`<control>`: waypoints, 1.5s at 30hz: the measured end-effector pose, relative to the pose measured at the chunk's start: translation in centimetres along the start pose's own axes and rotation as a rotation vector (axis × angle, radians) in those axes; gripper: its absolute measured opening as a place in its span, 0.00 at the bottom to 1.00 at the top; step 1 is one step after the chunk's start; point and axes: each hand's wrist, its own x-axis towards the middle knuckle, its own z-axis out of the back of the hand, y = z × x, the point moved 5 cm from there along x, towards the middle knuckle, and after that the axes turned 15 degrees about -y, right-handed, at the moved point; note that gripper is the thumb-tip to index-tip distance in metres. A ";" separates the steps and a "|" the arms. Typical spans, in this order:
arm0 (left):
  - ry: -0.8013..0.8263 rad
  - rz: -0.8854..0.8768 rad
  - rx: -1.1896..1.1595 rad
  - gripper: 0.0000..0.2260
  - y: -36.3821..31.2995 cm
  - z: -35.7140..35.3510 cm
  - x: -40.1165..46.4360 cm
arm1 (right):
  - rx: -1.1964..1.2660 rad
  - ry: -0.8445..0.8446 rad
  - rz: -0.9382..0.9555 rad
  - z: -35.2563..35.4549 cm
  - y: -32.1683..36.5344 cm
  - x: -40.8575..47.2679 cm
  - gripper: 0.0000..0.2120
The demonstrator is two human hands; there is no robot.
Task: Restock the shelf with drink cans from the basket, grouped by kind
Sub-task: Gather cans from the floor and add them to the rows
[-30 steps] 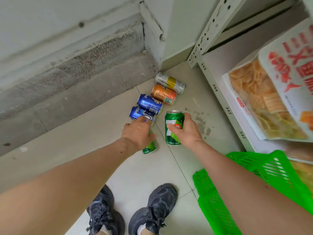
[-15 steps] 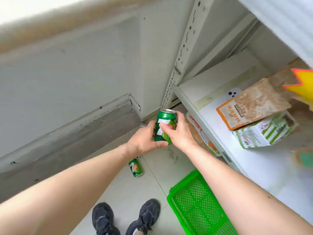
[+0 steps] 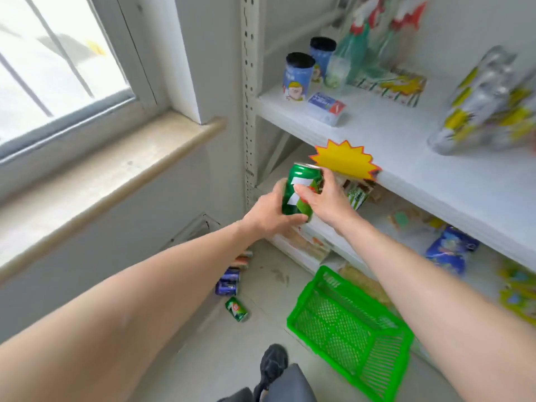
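An upright green can [image 3: 298,188] is up in front of the white shelf [image 3: 435,181], just left of a yellow starburst tag [image 3: 346,163]. My left hand [image 3: 268,211] grips its lower part from the left and my right hand [image 3: 327,198] grips it from the right. On the floor below lie another green can [image 3: 236,309], two blue cans [image 3: 227,282] and an orange can [image 3: 242,261], partly hidden by my left arm. The green basket [image 3: 348,323] lies on the floor at the shelf's foot and looks empty.
The upper shelf carries two blue cups [image 3: 298,76], a small box [image 3: 326,107], bottles and snack packs. The shelves below hold snack bags. A perforated shelf post [image 3: 249,97] stands left of the can, and a window sill [image 3: 101,181] juts out at the left. My shoe [image 3: 272,365] is at the bottom.
The green can has come up off the floor to shelf height, with both hands now round it. The view has risen from the floor cans to the upper shelves.
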 end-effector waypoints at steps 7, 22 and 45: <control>0.064 -0.246 -0.023 0.35 -11.4 -1.8 -3.8 | 0.031 -0.249 -0.110 13.2 2.0 -4.2 0.27; 0.234 -0.506 -0.003 0.38 -32.0 -17.8 -11.3 | -0.088 -0.401 -0.199 40.7 -5.6 -9.4 0.18; 0.223 -0.668 0.112 0.40 -50.1 -37.0 -5.8 | -0.197 -0.497 -0.160 62.3 -16.2 -0.6 0.17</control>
